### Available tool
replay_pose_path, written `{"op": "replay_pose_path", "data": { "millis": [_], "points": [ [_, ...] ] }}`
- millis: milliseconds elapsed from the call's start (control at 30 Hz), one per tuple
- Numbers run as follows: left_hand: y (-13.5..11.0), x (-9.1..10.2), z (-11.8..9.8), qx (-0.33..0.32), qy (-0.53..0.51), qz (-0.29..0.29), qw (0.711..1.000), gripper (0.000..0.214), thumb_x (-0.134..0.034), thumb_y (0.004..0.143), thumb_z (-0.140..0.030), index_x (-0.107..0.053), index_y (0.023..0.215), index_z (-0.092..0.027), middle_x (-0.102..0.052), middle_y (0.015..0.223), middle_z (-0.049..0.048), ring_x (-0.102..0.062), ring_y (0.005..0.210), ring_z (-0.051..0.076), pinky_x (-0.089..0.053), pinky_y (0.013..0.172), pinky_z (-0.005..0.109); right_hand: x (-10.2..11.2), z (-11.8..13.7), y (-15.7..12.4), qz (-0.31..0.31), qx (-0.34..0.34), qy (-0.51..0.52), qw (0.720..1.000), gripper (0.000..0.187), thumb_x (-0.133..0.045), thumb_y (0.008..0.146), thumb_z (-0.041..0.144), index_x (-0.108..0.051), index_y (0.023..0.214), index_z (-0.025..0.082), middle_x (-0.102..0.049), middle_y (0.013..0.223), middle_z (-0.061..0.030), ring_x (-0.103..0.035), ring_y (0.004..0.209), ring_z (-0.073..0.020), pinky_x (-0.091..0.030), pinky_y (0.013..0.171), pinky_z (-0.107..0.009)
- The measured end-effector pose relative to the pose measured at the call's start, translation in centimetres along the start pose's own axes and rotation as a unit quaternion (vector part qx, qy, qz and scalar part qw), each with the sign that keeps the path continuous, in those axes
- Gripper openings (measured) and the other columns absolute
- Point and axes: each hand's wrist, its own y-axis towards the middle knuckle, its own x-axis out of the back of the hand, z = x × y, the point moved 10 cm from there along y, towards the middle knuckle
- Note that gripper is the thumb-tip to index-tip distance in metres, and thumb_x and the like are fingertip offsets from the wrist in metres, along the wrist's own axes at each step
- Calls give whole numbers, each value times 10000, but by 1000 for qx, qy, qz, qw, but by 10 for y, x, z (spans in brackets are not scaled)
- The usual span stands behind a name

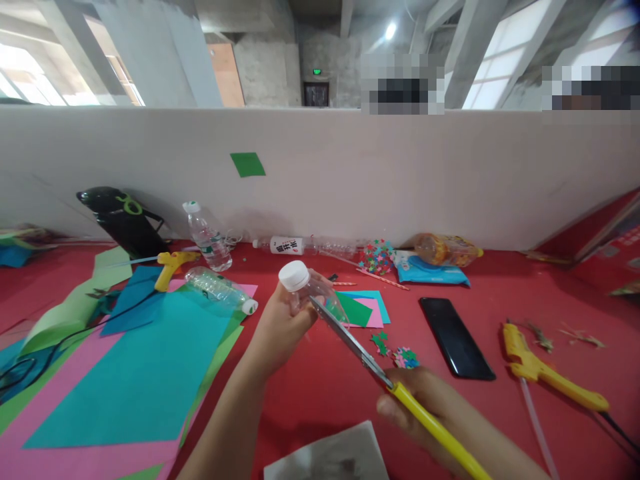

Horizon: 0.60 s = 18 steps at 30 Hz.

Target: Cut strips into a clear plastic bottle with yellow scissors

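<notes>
My left hand (285,323) is closed around the clear top part of a plastic bottle (327,293), whose white cap (294,275) points up and to the left. In my right hand (425,400) is a pair of scissors (363,357) with long yellow handles. The metal blades lie against the clear plastic close to my left thumb; I cannot tell whether they are cutting into it. Beyond the bottle part lie small green and pink paper pieces (357,310), and star-shaped confetti (404,357) is scattered nearby.
Large coloured paper sheets (125,393) cover the left side. A glue gun (170,268), water bottles (207,240) and a black flask (123,223) stand or lie behind. A phone (456,339) and another yellow glue gun (545,373) are at right. A low white partition (320,173) closes the back.
</notes>
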Motion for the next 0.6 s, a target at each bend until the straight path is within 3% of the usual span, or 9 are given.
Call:
{"op": "replay_pose_path", "data": {
  "millis": [233, 433, 500, 600],
  "points": [
    [0, -2, 0, -5, -3, 1, 1000, 178, -596, 781, -131, -604, 944, -203, -708, 998, 60, -649, 926, 207, -479, 843, 350, 1, 9, 1, 6, 19, 8, 1000, 578, -434, 839, 724, -295, 600, 216, -241, 573, 76, -236, 520, -90, -158, 457, -242],
    [3, 6, 3, 26, -37, -30, 999, 156, -654, 747, -190, -625, 899, -181, -705, 907, 59, -642, 890, 221, -474, 845, 371, 2, 6, -8, 67, -34, 66, 995, 564, -450, 833, 737, -331, 628, 225, -342, 519, 77, -334, 416, -72, -211, 375, -195],
    [4, 11, 8, 39, -67, -40, 996, 177, -679, 741, -230, -636, 905, -179, -695, 940, 67, -629, 949, 237, -466, 872, 377, 10, 3, -12, 49, -45, 72, 995, 568, -487, 793, 753, -355, 626, 227, -379, 505, 74, -363, 401, -76, -244, 357, -188],
    [1, 3, 13, 66, -122, -15, 990, 221, -700, 721, -222, -650, 935, -191, -686, 994, 73, -618, 993, 239, -464, 889, 370, 30, 0, -13, -44, -58, 124, 990, 542, -467, 794, 750, -430, 669, 224, -388, 472, 81, -358, 366, -81, -269, 343, -188]
  ]
}}
